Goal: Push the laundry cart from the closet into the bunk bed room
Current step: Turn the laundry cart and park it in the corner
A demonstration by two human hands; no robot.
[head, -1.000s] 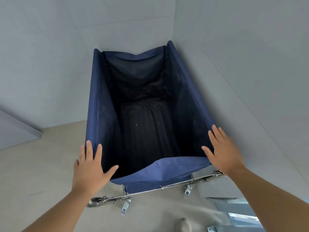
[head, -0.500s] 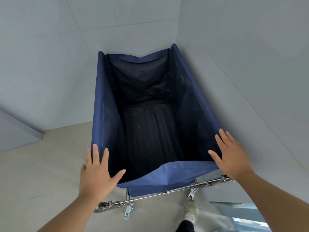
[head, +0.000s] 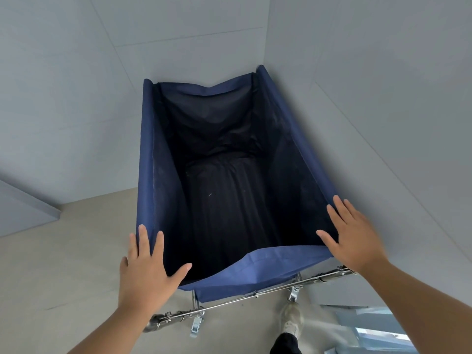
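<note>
A laundry cart (head: 255,274) with a navy fabric bag and a dark, empty inside stands in a corner between grey walls. A chrome frame bar (head: 229,304) runs under its near edge. My left hand (head: 146,272) hovers flat over the near left corner of the bag, fingers spread, thumb toward the opening. My right hand (head: 353,237) is spread over the near right corner. Whether either palm touches the fabric I cannot tell; neither hand grips anything.
Grey walls close in behind and to the right of the cart (head: 383,98). A beige floor (head: 63,264) lies to the left. A grey panel edge (head: 23,213) juts in at far left. My shoe (head: 291,320) shows below the frame bar.
Both hands have crept forward onto the cart's near corners. The view has shifted closer to the cart, and my shoe has come into sight below the bar.
</note>
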